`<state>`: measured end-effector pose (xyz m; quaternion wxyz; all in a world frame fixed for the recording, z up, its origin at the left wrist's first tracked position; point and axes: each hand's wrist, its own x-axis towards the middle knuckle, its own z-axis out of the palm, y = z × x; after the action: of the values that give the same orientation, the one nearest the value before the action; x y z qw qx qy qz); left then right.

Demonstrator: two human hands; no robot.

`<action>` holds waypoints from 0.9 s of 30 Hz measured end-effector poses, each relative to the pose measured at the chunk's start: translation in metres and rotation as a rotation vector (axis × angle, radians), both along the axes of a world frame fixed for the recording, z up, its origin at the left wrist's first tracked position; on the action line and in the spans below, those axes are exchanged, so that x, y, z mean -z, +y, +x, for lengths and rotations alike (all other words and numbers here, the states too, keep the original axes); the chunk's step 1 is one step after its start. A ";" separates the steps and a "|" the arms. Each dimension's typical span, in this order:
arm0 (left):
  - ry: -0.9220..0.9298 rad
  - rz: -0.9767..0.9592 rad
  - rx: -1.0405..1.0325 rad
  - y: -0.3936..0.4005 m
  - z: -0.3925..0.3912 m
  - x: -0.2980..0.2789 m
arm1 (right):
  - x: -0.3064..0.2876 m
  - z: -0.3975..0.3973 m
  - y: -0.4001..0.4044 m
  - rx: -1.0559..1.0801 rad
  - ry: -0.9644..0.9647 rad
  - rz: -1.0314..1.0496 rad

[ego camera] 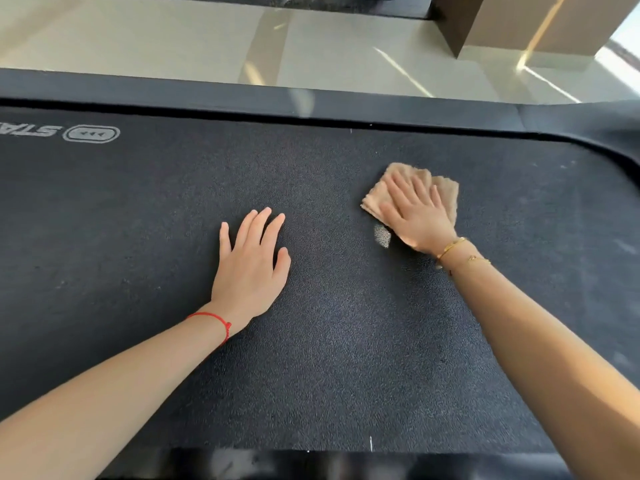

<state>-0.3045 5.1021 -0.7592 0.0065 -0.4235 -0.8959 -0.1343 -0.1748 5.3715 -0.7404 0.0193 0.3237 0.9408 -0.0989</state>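
A wide black treadmill belt (346, 358) fills most of the view. A folded tan cloth (446, 192) lies on it at the right. My right hand (417, 216) presses flat on the cloth with straight fingers spread; gold bracelets circle that wrist. My left hand (251, 265) rests flat on the bare belt near the middle, fingers straight, a red string on its wrist. A small pale dusty patch (382, 236) shows on the belt just left of my right palm.
A dark side rail (207, 98) borders the belt at the far edge and curves round at the right. A grey logo (91, 134) is printed at the far left. Beyond lies a glossy pale floor (173, 39) and a brown pillar (460, 22).
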 end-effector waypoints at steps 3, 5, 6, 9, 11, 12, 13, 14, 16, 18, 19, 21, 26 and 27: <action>0.003 0.010 0.006 0.000 0.000 0.001 | 0.002 0.005 -0.037 -0.068 0.004 -0.004; 0.008 0.016 0.009 0.000 0.000 0.002 | 0.003 0.018 -0.074 -0.194 0.027 -0.003; 0.010 0.018 0.009 -0.001 0.000 0.003 | 0.003 0.027 -0.093 -0.259 0.044 -0.003; 0.016 0.022 0.012 -0.002 0.000 0.004 | 0.005 0.058 -0.144 -0.428 0.073 0.028; 0.021 0.022 0.013 -0.003 0.000 0.004 | 0.006 0.073 -0.155 -0.489 0.078 0.009; 0.020 0.020 0.015 -0.003 0.000 0.004 | 0.005 0.077 -0.150 -0.493 0.080 0.001; 0.017 0.019 0.016 -0.003 0.000 0.005 | 0.005 0.077 -0.140 -0.472 0.078 0.003; 0.011 0.018 0.017 -0.003 0.000 0.005 | 0.004 0.075 -0.126 -0.422 0.078 0.001; 0.002 0.016 0.015 -0.003 0.000 0.004 | 0.002 0.065 -0.095 -0.250 0.067 -0.012; 0.003 0.017 0.009 -0.002 0.000 0.003 | 0.001 0.053 -0.076 -0.088 0.023 -0.005; 0.002 0.019 0.007 -0.001 0.000 0.003 | 0.001 0.050 -0.075 -0.052 0.017 -0.002; 0.002 0.022 0.003 -0.001 0.000 0.002 | 0.001 0.049 -0.092 -0.073 0.037 -0.002; 0.016 0.039 0.002 -0.001 0.001 0.004 | 0.002 0.086 -0.182 -0.429 0.044 0.044; 0.018 0.041 0.003 -0.001 0.001 0.004 | 0.001 0.093 -0.193 -0.478 0.047 0.027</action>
<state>-0.3040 5.1012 -0.7635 0.0230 -0.4260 -0.8921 -0.1488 -0.0814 5.1788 -0.7417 0.0161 0.0895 0.9921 -0.0864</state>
